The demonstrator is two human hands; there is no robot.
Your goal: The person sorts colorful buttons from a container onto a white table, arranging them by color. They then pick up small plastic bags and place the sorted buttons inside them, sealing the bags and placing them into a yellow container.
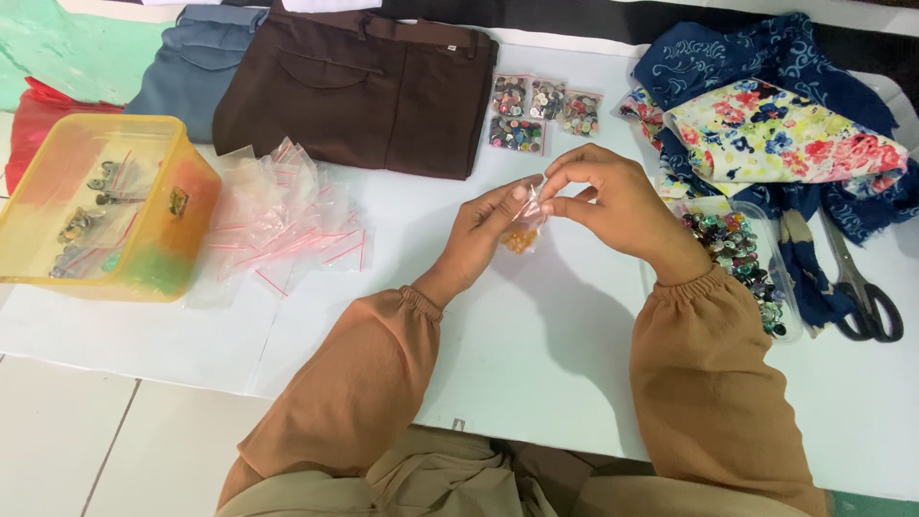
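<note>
Hovering above the white worktop point(536, 354), a small clear plastic bag of orange buttons point(522, 233) is being pinched. Fingers of the left hand point(479, 235) and right hand point(608, 201) are being closed on its top edge.

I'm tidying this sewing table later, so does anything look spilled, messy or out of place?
Nothing spilled. The empty zip bags lie in a loose heap beside the yellow tub; both hands hold one small bag.

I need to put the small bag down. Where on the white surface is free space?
Free: below both hands, toward the sleeves, and between the empty bags and left hand. Crowded: right side, with the button tray, scissors and fabrics.
</note>
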